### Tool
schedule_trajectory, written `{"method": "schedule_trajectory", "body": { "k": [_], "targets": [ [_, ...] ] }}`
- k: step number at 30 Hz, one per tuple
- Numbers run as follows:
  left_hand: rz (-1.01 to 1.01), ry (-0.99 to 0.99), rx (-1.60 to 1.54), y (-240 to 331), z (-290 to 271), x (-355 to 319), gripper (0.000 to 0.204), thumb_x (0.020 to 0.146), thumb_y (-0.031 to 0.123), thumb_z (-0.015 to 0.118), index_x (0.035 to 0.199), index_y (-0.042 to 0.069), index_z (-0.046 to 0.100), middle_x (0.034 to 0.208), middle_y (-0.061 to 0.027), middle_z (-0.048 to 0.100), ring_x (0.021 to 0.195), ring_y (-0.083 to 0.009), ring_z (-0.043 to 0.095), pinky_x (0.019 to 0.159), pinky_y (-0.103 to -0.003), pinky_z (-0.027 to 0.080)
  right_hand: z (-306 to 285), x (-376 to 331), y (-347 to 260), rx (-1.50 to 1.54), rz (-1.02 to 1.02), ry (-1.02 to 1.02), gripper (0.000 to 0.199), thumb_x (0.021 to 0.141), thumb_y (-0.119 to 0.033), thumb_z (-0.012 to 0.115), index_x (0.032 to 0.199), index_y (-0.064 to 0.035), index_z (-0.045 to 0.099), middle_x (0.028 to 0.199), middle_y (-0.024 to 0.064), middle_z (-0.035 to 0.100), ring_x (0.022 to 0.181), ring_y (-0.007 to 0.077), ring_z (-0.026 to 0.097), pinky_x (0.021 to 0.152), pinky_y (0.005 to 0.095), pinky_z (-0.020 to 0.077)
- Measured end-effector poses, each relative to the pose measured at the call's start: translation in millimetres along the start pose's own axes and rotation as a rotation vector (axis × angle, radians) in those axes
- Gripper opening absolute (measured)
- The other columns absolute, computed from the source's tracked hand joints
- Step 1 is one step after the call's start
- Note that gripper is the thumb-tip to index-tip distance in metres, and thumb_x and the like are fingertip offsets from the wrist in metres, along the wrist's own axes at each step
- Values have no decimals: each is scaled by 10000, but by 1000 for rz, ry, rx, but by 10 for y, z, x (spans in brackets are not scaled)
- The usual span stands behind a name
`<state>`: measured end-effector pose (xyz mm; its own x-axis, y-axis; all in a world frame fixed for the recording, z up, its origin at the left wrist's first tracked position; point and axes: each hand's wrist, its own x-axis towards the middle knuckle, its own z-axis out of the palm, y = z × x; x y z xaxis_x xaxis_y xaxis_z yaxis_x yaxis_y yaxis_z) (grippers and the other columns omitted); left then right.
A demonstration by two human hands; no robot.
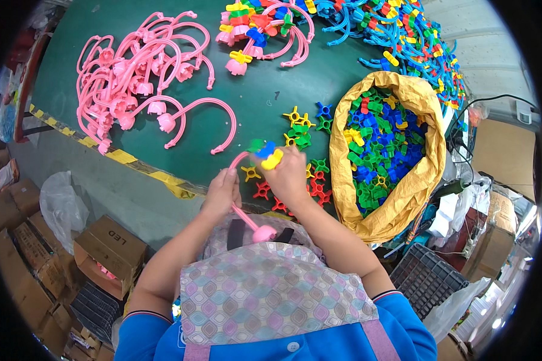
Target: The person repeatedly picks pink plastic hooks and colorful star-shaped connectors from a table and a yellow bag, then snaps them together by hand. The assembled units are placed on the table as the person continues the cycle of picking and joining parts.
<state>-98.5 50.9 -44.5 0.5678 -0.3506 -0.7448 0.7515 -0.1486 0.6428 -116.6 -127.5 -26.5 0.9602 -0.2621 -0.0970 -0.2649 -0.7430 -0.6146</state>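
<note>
Pink rod: curved pink plastic rod with a flower-shaped end point(247, 210) sits just off the near edge of the dark green counter point(253, 90), its flower end low by the patterned apron point(277, 295)
Left hand: left hand point(223, 191) is closed around the rod's middle
Right hand: right hand point(289, 174) pinches green, blue and yellow star-shaped plastic pieces point(265, 154) at the rod's upper tip
Slip risk: a loose pinch could let a piece drop among the loose star pieces point(307, 180) beside the hand
Bend risk: pressing off-axis may flex the thin rod and jam a piece
Bag: yellow cloth bag of mixed pieces point(385, 150) lies near the right elbow; a nudge could spill it
</note>
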Motion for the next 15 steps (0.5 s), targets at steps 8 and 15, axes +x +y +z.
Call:
{"method": "schedule_trajectory", "body": {
  "k": [8, 15],
  "targets": [
    [-194, -101, -600, -108, -157, 13, 297, 1079, 370, 426, 927, 122, 484, 601, 27, 344, 473, -89, 298, 371, -254, 210, -286, -74, 68, -143, -224, -118, 490, 721, -326, 842, 1094, -50, 683, 1114, 99, 575, 1088, 280, 511, 902, 410, 398],
    [-214, 15, -662, -196, -264, 75, 303, 1077, 379, 429, 936, 118, 491, 620, 13, 362, 491, -103, 333, 377, -260, 232, 105, -349, 446, -486, -420, -225, 168, 743, -237, 733, 776, -91, 656, 915, 63, 530, 943, 241, 502, 843, 391, 396]
  ]
}}
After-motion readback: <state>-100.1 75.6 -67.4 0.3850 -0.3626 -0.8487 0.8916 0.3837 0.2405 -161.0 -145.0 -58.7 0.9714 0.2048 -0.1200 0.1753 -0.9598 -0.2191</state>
